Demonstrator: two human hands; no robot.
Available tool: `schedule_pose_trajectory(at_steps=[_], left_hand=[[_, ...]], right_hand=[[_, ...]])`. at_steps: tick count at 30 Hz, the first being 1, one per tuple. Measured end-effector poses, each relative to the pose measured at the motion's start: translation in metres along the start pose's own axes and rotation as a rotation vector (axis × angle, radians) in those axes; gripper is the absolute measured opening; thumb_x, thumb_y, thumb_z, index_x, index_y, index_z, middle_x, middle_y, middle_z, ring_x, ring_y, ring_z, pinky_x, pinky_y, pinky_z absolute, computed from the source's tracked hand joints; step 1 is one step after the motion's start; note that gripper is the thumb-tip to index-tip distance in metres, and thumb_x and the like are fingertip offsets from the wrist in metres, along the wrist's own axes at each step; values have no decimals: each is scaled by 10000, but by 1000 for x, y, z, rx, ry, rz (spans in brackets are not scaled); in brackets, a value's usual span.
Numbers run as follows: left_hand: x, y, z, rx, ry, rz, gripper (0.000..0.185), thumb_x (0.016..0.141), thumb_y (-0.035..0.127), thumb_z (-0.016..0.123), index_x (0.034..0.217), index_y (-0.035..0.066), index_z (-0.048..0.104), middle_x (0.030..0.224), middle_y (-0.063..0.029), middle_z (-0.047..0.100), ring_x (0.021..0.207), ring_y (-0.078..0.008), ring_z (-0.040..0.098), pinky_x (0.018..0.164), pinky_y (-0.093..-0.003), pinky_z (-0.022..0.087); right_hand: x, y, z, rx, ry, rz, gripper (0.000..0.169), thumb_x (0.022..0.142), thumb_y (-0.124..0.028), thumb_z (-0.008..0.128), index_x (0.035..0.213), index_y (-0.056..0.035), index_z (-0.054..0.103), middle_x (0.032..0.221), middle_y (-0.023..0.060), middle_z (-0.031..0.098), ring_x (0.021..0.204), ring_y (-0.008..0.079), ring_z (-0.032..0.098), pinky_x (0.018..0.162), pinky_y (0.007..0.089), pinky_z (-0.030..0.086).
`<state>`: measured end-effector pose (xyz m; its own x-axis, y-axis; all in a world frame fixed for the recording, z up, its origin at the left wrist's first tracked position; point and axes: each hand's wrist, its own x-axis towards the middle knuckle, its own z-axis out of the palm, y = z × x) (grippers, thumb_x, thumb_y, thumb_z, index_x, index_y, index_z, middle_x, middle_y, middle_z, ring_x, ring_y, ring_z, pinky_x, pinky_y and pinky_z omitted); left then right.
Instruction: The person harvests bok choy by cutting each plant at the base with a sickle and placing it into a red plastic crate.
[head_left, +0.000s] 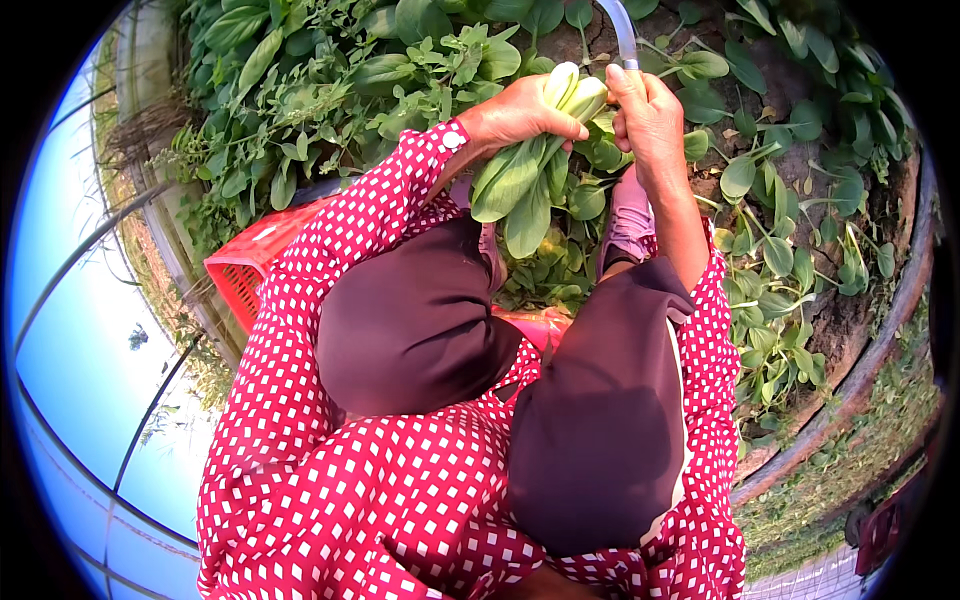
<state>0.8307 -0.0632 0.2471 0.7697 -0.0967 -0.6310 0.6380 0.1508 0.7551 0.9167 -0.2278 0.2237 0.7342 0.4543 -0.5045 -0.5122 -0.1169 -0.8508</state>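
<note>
In the head view my left hand (527, 112) grips a bunch of leafy greens (525, 180), like bok choy. Their pale stem ends point up and away from me, and their broad leaves hang down towards my knees. Close to its right, my right hand (645, 112) is closed on the handle of a curved metal blade (621, 30), probably a sickle; the blade rises past the top rim of the picture. The thumb of this hand is near the stem ends; whether it touches them I cannot tell. Both hands are above growing plants, beyond my knees.
A red plastic crate (259, 244) stands at my left, partly behind my sleeve. Leafy plants (390, 75) grow densely at upper left, with others (765, 247) on soil at right. My pink shoe (630, 214) is among the plants. A long pipe or hose (847, 397) borders the bed at right.
</note>
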Motion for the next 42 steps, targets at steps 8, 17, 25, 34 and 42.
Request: schedule_pose_trajectory(at_steps=[8,17,25,34,42], left_hand=[[-49,2,-120,1447,221,0,449,730,135,678,1139,10,542,1406,-166,465,1143,-365,576,950,-434,481],[-80,-5,-122,1337,222,12,469,702,102,673,1149,57,537,1535,-72,360,1145,-351,584,931,-443,496],[-84,-15,-73,1482,3,-26,471,776,102,613,1226,93,475,1466,-39,441,1188,-300,576,954,-454,496],[-34,2,-58,1615,142,-327,365,791,70,623,1151,64,564,1237,-131,552,1073,-351,637,881,-484,518],[-22,8,-76,1606,124,-194,424,756,72,669,1165,55,556,1318,-93,510,1130,-354,602,944,-531,484]], right_hand=[[13,41,44,-683,-308,-83,453,893,-357,584,946,92,622,901,309,653,880,453,645,775,507,487],[14,62,78,-965,-419,-62,394,926,-323,559,1014,59,601,994,284,666,957,449,642,818,518,501],[23,71,82,-943,-418,51,414,940,-334,550,1076,51,615,1049,278,661,1010,438,635,853,499,497],[33,70,86,-951,-391,-106,403,907,-344,592,1036,38,610,996,256,674,945,426,654,797,509,512],[33,74,95,-847,-211,-15,361,898,-310,614,1001,32,665,1026,261,678,962,424,660,837,498,514]])
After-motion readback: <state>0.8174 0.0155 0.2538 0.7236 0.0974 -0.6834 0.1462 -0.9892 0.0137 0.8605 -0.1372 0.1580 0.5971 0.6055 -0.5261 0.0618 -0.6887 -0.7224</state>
